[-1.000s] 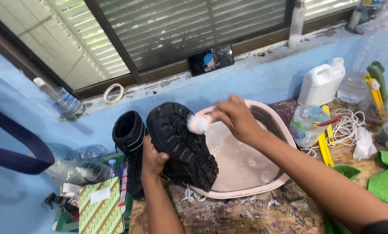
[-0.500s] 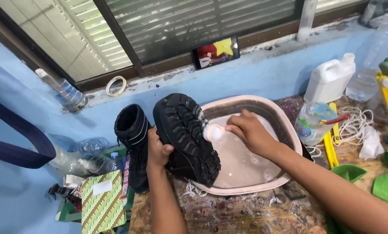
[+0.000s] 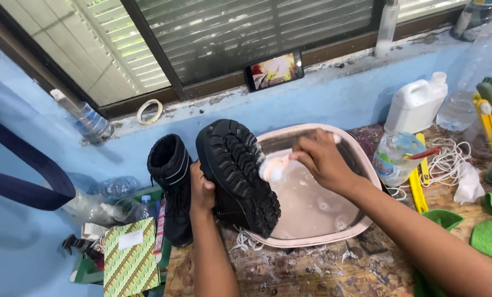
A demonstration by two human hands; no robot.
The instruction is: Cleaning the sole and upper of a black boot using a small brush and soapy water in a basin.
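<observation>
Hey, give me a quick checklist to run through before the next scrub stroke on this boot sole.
1. Boot steadied, sole up, by left hand: ok.
2. Brush gripped in right hand, head at the sole: ok.
3. Boot over the pink basin so drips land inside: ok.
4. Soapy water in the basin: ok.
5. Second boot standing upright beside it, out of the way: ok.
6. Tread grooves clean: cannot tell.
</observation>
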